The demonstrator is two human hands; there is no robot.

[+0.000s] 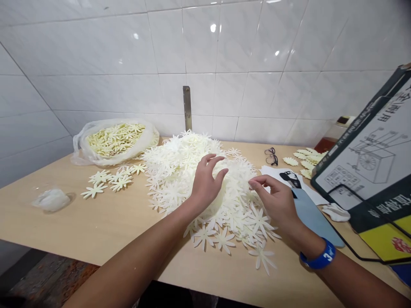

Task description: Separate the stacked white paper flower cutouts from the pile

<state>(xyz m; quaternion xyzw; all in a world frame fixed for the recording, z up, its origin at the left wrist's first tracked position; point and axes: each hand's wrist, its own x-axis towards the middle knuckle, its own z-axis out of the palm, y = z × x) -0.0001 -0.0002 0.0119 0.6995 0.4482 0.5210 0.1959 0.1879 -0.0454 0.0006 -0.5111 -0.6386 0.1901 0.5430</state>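
A big heap of white flower-shaped cutouts (180,167) with long thin petals covers the middle of the table. Over the heap is my left hand (207,179), its thumb and fingers apart and nothing between them. At the heap's right side, my right hand (276,199) has thumb and forefinger pressed together; whatever is pinched there, if anything, is too small to make out. A blue wristband (318,255) circles my right wrist. Several loose flower cutouts (224,240) lie flat along the near edge of the heap, below my hands.
Yellowish flower cutouts fill a plastic bag (77,145) at the back left; several more (120,183) lie before it. A small clear bag (51,199) sits far left. At right are glasses (272,156), a light blue flat case (316,216), leaf-shaped pieces (308,159) and a large box (372,158).
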